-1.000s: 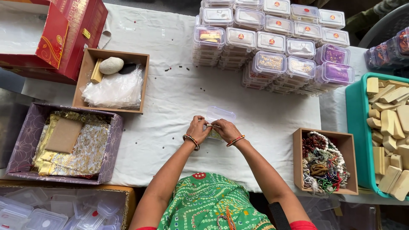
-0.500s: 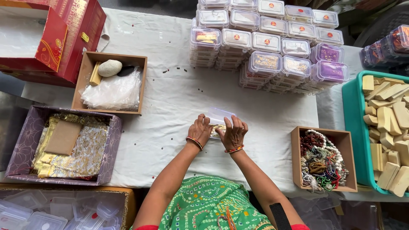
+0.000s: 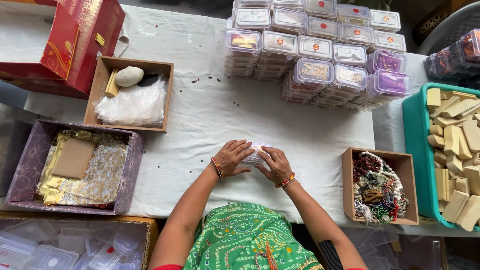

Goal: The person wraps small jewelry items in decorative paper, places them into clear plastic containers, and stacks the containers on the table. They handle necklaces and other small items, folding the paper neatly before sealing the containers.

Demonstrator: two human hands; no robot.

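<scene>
Both hands have drawn together at lower centre, left hand [image 3: 231, 157] and right hand [image 3: 275, 165] pressing flat on a small clear box [image 3: 255, 154].

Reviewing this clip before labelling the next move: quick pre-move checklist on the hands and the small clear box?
1. Both hands on the box: ok. Left hand and right hand rest on the small clear box.
2. Box flat on the white tablecloth: ok.
3. Lid fully shut: cannot tell, hands cover it.
4. Contents inside: cannot tell.
5. Bead box within reach on the right-hand side: ok, judging by position.
6. Stacked filled boxes clear of the hands: ok.
</scene>
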